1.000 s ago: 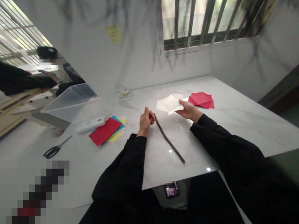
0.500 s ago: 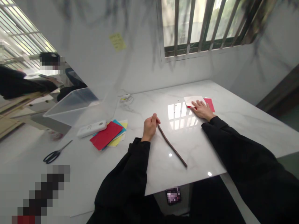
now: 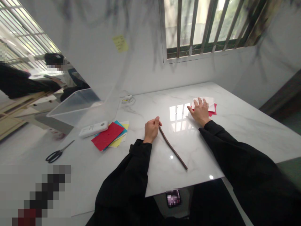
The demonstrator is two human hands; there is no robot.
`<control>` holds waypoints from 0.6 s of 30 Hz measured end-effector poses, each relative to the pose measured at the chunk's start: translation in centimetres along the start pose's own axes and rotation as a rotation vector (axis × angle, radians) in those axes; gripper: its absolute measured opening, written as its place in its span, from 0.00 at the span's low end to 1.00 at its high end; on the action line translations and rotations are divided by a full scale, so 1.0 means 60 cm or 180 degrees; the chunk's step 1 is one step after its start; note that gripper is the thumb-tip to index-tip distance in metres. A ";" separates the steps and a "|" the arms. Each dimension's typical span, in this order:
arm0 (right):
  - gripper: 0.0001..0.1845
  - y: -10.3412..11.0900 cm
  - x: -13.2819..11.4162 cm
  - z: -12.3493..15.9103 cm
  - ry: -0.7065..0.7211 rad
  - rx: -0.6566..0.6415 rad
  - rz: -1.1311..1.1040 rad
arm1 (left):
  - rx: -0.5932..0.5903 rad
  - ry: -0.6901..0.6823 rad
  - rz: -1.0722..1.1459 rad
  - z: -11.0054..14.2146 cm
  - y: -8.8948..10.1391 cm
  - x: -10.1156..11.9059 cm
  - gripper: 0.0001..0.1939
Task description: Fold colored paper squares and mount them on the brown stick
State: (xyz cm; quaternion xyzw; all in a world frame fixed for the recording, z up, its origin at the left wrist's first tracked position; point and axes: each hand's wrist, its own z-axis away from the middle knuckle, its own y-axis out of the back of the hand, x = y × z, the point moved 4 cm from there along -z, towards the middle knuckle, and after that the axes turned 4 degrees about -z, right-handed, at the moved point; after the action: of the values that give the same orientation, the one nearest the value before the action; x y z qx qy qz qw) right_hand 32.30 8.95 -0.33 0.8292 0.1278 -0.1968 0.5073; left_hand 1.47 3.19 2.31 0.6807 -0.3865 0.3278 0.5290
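Glossy white table (image 3: 240,131) with faint grey veins, seen from above by someone seated at its near edge. Below that edge is a pink-and-black item (image 3: 174,198), too pixelated to identify; another pixelated dark shape (image 3: 42,194) fills the lower left corner. Two black sleeves (image 3: 124,171) reach in over the table. Between the forearms a thin brown stick (image 3: 173,148) lies slantwise, its near end pointing right. At its far end is the left hand (image 3: 151,129), fingers curled in and thumb uppermost; the fingers meet the stick, but whether they grip it I cannot tell. Well to the left lie black-handled scissors (image 3: 58,153). Nearer the left hand is a loose pile: a red sheet (image 3: 108,136) on top, a blue sheet (image 3: 118,124) and a yellow sheet (image 3: 116,143) showing beneath, and a white device (image 3: 94,129) touching them. Farther off, the right hand (image 3: 199,113) rests palm down, fingers spread, on white paper (image 3: 210,103), which overlaps red paper (image 3: 213,113). At the far left stands a clear bin (image 3: 74,105). Beyond are a grey wall (image 3: 141,66) with a yellow note (image 3: 120,43), a barred window (image 3: 197,29), and, at left, another person (image 3: 76,78).
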 end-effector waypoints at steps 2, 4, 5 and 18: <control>0.31 -0.019 -0.048 0.014 0.0474 -0.0021 -0.0524 | 0.0056 -0.0137 -0.0265 0.002 0.003 0.001 0.28; 0.26 -0.039 -0.091 0.031 0.0952 -0.0131 -0.0810 | 0.0128 -0.0280 -0.0506 0.004 0.007 0.002 0.26; 0.24 -0.049 -0.106 0.038 0.1142 -0.0215 -0.0889 | 0.0180 -0.0336 -0.0625 0.005 0.012 0.002 0.24; 0.18 -0.074 -0.101 0.030 0.0778 -0.0205 -0.1355 | 0.0697 -0.0976 -0.3204 0.016 0.229 -0.030 0.25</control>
State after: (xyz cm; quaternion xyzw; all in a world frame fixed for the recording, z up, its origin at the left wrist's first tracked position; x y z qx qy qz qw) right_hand 24.75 9.29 -1.79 0.7847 0.3662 -0.1933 0.4613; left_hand -11.38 0.62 6.98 0.8731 -0.0487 -0.0311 0.4841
